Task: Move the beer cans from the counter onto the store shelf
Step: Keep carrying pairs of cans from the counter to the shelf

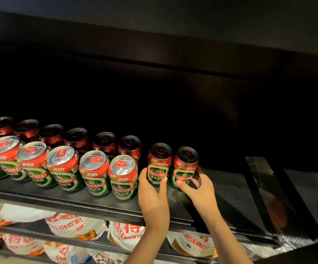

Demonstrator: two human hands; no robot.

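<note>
Two red-and-green Tsingtao beer cans stand upright on the dark store shelf (221, 191), at the right end of the back row. My left hand (153, 191) grips the left one (159, 161) low on its body, thumb on one side and fingers on the other. My right hand (200, 187) curls round the base of the right one (185, 164). Both cans touch the shelf. To the left, several more cans stand in a front row (95, 172) and a darker back row (76, 139).
The shelf to the right of my hands is bare and ends at a dark frame post (257, 189) with a glass panel beyond. Below the shelf edge (97, 210) lie several white bags with red print (74, 226). A dark board overhangs the shelf.
</note>
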